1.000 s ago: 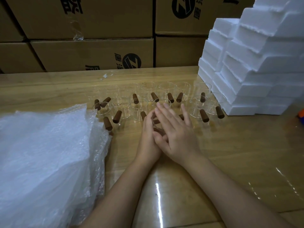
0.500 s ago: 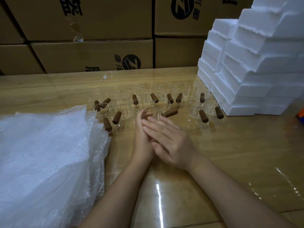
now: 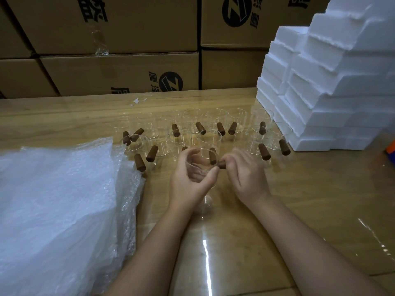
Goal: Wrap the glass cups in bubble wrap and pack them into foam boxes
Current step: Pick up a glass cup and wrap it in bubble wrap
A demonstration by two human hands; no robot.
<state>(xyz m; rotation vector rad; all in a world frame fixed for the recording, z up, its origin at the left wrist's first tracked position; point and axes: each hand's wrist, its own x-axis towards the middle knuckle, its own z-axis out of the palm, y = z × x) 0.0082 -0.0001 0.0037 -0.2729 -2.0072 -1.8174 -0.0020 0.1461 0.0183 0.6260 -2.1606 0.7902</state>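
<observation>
Fingers (image 3: 182, 159) round one cup (image 3: 201, 160), other cups (image 3: 215, 120) behind.

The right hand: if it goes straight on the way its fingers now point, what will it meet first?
The glass cup. The right hand points left and pinches the cup's brown handle, so the glass wall comes first, then probably the left hand that grips the cup. Depth is hard to judge.

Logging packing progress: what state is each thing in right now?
Held glass cup: unwrapped, in both hands.
Left hand: grips the cup's body.
Right hand: pinches its brown handle.
Other glass cups: upright on the table, unwrapped.
Bubble wrap: piled at left.
Foam boxes: stacked at right.
</observation>
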